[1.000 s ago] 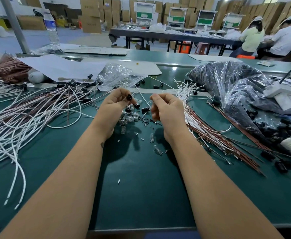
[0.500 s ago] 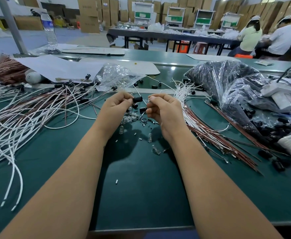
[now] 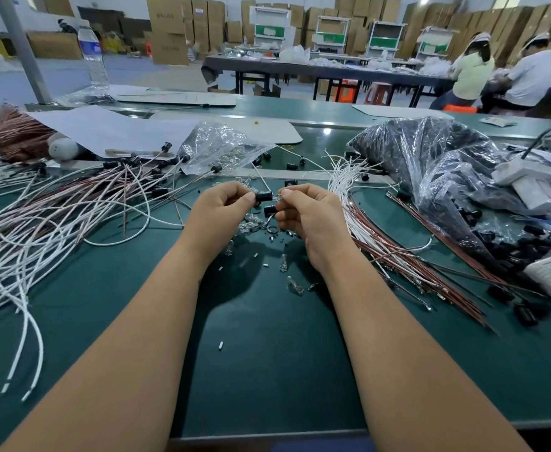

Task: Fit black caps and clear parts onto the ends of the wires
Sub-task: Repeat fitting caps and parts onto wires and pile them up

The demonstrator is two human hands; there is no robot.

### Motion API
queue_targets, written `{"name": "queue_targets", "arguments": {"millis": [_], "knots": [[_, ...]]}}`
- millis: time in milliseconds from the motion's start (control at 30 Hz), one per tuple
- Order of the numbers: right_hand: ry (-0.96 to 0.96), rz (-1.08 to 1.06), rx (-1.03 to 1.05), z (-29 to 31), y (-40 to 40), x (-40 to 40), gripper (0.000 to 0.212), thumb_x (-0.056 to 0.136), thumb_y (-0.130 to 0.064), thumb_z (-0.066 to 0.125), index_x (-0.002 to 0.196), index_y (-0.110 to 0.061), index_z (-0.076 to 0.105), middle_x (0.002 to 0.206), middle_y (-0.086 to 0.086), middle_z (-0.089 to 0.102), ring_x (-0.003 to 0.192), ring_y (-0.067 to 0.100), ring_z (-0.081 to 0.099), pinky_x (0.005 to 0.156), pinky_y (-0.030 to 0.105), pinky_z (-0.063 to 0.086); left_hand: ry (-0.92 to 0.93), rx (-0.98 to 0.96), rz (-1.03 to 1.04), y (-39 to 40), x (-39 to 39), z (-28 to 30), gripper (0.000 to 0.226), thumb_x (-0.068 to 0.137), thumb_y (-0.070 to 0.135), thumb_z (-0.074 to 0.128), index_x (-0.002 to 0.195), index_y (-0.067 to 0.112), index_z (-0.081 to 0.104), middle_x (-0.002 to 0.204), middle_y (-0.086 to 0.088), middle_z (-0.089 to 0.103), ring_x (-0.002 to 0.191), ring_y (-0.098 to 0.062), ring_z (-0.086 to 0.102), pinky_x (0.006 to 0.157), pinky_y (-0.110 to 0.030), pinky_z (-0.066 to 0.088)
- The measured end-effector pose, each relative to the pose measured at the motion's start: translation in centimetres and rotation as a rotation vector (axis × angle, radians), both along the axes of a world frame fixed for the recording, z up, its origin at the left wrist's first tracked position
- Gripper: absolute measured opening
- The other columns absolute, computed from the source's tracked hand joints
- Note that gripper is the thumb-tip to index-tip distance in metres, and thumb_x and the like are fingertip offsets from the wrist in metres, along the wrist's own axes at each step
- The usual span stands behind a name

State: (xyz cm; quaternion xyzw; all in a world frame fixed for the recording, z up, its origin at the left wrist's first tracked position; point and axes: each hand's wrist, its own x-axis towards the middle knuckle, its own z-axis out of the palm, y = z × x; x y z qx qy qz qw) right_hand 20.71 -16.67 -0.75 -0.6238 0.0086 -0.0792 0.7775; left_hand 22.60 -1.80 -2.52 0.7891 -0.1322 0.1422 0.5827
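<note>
Since a second ago the two hands have drawn together, and the black cap that sat upright at the left fingertips now lies sideways between both hands. The left hand (image 3: 222, 203), fingers curled, pinches the black cap (image 3: 263, 196) at its left end. The right hand (image 3: 306, 213), also curled, pinches a small clear part (image 3: 280, 194) that meets the open end of the cap — whether it is already seated inside cannot be told. A second black cap (image 3: 269, 209) shows just below, against the right hand's fingers; how it is held is hidden.

Both hands hover above the green table (image 3: 267, 370), over a small scatter of loose clear parts (image 3: 251, 225) and tiny black and white bits. To the left spreads a wide tangle of white wires (image 3: 39, 230), some already tipped with black caps near the far edge. To the right lies a bundle of white and reddish-brown wires (image 3: 398, 256), its ends bare. A small clear plastic bag (image 3: 222, 148) of clear parts sits beyond the hands, and a large clear bag of black caps (image 3: 431, 164) fills the right side. A water bottle (image 3: 94, 57) stands far left — behind it, stacked cardboard boxes and two seated people (image 3: 499, 76) at another table.
</note>
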Motion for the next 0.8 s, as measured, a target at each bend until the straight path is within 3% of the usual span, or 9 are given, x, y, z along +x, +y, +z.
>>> {"name": "queue_targets", "arguments": {"millis": [567,700,800], "knots": [[-0.021,0.008,-0.108,-0.4,-0.1,0.2,0.007,0.092,-0.006,0.062,0.085,-0.007,0.064,0.067,0.005,0.064,0.053,0.012,0.058,0.052,0.022,0.050,0.012,0.041,-0.012,0.0,-0.2,0.0,0.018,0.093,0.019,0.058,0.076,0.018,0.064,0.055,0.010,0.044,0.050,-0.004,0.036,0.049,-0.016,0.031],[-0.051,0.025,-0.153,-0.8,-0.3,0.3,0.007,0.090,-0.004,0.063,0.084,-0.007,0.065,0.063,0.001,0.060,0.051,0.008,0.053,0.053,0.020,0.048,0.010,0.066,0.001,0.0,-0.2,0.1,0.015,0.091,0.016,0.060,0.077,0.016,0.067,0.063,-0.003,0.055,0.058,-0.011,0.044,0.059,-0.026,0.038],[-0.048,0.030,-0.140,-1.0,-0.3,0.4,0.007,0.090,-0.002,0.063,0.085,-0.005,0.065,0.063,0.001,0.060,0.050,0.007,0.053,0.054,0.021,0.049,0.026,0.062,-0.004,0.1,-0.3,0.1,0.015,0.089,0.016,0.064,0.075,0.018,0.070,0.066,-0.003,0.067,0.057,-0.010,0.049,0.059,-0.023,0.041]]}}
